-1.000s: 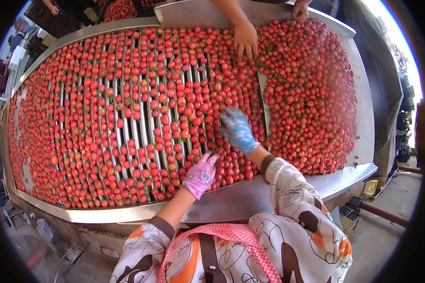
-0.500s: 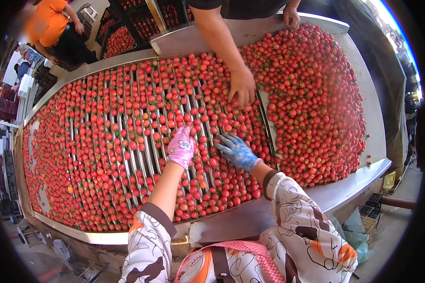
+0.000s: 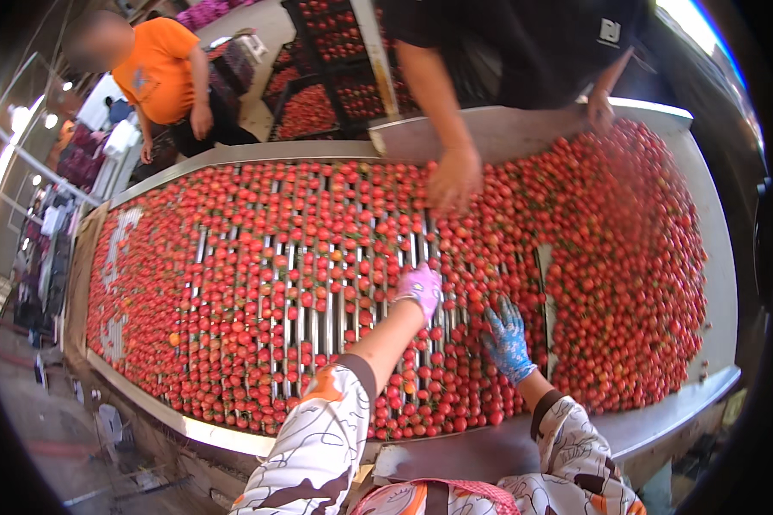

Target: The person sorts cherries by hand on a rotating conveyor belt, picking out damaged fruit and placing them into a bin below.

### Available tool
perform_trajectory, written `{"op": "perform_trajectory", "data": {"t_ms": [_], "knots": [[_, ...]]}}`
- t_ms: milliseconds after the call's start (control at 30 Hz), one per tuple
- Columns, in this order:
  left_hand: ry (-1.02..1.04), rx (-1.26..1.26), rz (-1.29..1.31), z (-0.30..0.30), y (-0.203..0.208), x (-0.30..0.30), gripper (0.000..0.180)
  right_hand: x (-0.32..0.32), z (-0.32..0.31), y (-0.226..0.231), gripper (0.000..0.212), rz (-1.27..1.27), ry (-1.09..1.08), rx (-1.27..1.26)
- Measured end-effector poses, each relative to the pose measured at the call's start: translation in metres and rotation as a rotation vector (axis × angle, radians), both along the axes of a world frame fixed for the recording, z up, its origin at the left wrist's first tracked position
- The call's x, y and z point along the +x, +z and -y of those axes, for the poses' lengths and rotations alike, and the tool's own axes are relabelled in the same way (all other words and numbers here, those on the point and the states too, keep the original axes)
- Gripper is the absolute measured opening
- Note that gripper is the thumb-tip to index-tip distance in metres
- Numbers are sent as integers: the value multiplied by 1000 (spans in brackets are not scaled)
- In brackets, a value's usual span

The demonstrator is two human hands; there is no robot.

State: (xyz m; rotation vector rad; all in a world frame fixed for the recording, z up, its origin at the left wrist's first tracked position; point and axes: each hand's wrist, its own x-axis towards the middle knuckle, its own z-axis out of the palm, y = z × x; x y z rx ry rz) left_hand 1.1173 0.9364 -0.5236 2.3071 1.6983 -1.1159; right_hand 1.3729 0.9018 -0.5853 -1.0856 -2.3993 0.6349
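Small red tomatoes (image 3: pixel 305 219), some with green stems, cover a sorting table of metal rollers (image 3: pixel 315 330). My left hand (image 3: pixel 420 289), in a pink flowered glove, reaches in among them near the middle of the rollers. Its fingers point down and away, so what they may hold is hidden. To its right, my right hand (image 3: pixel 508 339) wears a blue patterned glove. Its fingers are stretched out over the tomatoes, pointing away from me, and I see nothing gripped in them.
Across the table, a co-worker in black has one hand (image 3: pixel 455 180) over the tomatoes and the other at the far edge. A dense tomato heap (image 3: pixel 627 275) lies right. Metal rims (image 3: pixel 249 154) border the table. Crates (image 3: pixel 305 112) of tomatoes and a person in orange (image 3: pixel 165 73) are behind.
The whole view has shifted, showing more beyond the far edge. My right hand has turned from pointing left to pointing away from me. The co-worker's reaching hand is blurred by motion.
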Motion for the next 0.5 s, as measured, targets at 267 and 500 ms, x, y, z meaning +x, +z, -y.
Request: {"op": "perform_trajectory", "data": {"t_ms": [267,500], "knots": [[798,80,424,2,36,-1,36,-50,-49,-26,48,17,10,95],[1520,-102,1881,76,103,-25,41,42,-78,-53,47,210,-319,-244]]}}
